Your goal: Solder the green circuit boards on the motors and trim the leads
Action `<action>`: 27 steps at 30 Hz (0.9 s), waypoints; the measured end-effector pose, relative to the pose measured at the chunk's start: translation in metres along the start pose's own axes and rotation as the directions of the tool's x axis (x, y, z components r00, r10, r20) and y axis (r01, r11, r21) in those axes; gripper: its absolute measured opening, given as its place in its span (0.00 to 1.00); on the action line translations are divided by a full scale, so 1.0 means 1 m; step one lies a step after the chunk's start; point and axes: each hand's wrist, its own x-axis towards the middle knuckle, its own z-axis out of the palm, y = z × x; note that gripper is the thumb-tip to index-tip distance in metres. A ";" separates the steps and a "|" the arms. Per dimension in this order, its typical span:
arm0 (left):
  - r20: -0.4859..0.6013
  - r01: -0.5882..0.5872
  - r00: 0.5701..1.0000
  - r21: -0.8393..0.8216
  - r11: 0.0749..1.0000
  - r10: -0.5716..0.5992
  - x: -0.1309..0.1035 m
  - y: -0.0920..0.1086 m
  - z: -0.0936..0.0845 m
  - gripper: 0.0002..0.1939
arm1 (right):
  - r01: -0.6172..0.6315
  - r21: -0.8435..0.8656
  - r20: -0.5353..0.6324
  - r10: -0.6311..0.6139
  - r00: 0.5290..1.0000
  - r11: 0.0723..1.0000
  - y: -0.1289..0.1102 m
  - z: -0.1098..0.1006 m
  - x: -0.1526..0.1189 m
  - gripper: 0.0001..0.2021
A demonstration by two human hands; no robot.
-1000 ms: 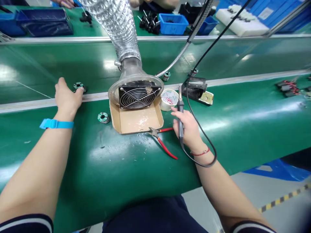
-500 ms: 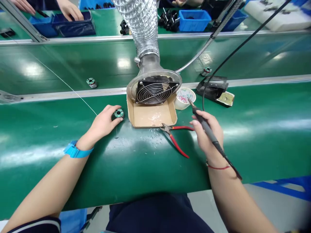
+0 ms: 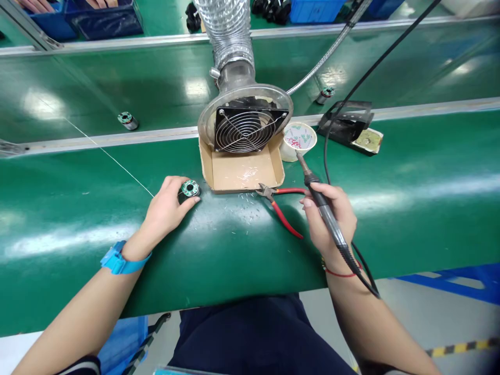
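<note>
My left hand (image 3: pixel 166 208) has its fingers around a small round part with a green circuit board on top (image 3: pixel 190 188), which stands on the green table. A thin white wire (image 3: pixel 125 169) runs from behind this hand to the upper left. My right hand (image 3: pixel 330 216) grips a soldering iron (image 3: pixel 328 213), its tip over the edge of a white tub (image 3: pixel 289 151) holding small red bits. Red-handled cutters (image 3: pixel 287 220) lie open between the hands, their jaws by a cardboard tray (image 3: pixel 234 179).
A fan (image 3: pixel 250 130) under a silver duct (image 3: pixel 226 31) hangs over the tray. Similar round parts stand at the back left (image 3: pixel 128 121) and back right (image 3: pixel 325 95). A black iron stand (image 3: pixel 347 122) with a sponge sits right. Another person's hands show top left.
The whole view has shifted, with the table's far items higher in the picture. My left hand still surrounds the round part, and my right hand still holds the iron near the tub.
</note>
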 end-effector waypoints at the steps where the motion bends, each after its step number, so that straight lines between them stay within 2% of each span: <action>1: -0.024 0.005 1.000 -0.008 1.000 -0.005 -0.001 0.001 0.002 0.24 | 0.011 0.000 -0.010 -0.011 1.000 1.000 -0.003 -0.001 0.000 0.13; 3: -0.025 0.009 1.000 -0.059 0.998 -0.011 -0.007 0.005 0.005 0.22 | 0.036 -0.005 -0.041 -0.036 0.999 0.999 -0.011 -0.003 -0.001 0.11; 6: 0.057 0.021 0.998 -0.330 0.944 -0.003 -0.023 0.017 0.006 0.28 | 0.042 0.076 -0.069 -0.037 0.997 0.996 -0.028 -0.005 -0.006 0.10; 8: 0.138 0.038 0.989 -0.550 0.834 0.045 -0.034 0.031 0.007 0.27 | 0.012 0.212 -0.013 -0.010 1.000 0.977 -0.041 -0.005 -0.010 0.14; 10: 0.220 0.075 0.971 -0.654 0.753 0.094 -0.044 0.046 0.009 0.23 | -0.038 0.347 0.102 0.003 0.995 0.937 -0.055 -0.004 -0.012 0.18; 13: 0.326 0.129 0.937 -0.661 0.739 0.129 -0.053 0.064 0.013 0.20 | -0.070 0.413 0.269 -0.048 0.962 0.908 -0.075 -0.002 -0.005 0.20; 17: 0.383 0.128 0.909 -0.630 0.766 0.164 -0.059 0.071 0.018 0.22 | -0.064 0.427 0.403 -0.126 0.906 0.902 -0.095 0.001 0.014 0.21; 22: 0.404 0.105 0.893 -0.617 0.780 0.199 -0.065 0.069 0.018 0.25 | -0.207 0.443 0.599 -0.115 0.793 0.872 -0.096 0.009 0.029 0.24; 27: 0.390 0.040 0.890 -0.581 0.813 0.235 -0.068 0.067 0.018 0.25 | -0.182 0.430 0.656 -0.168 0.736 0.884 -0.095 0.016 0.035 0.23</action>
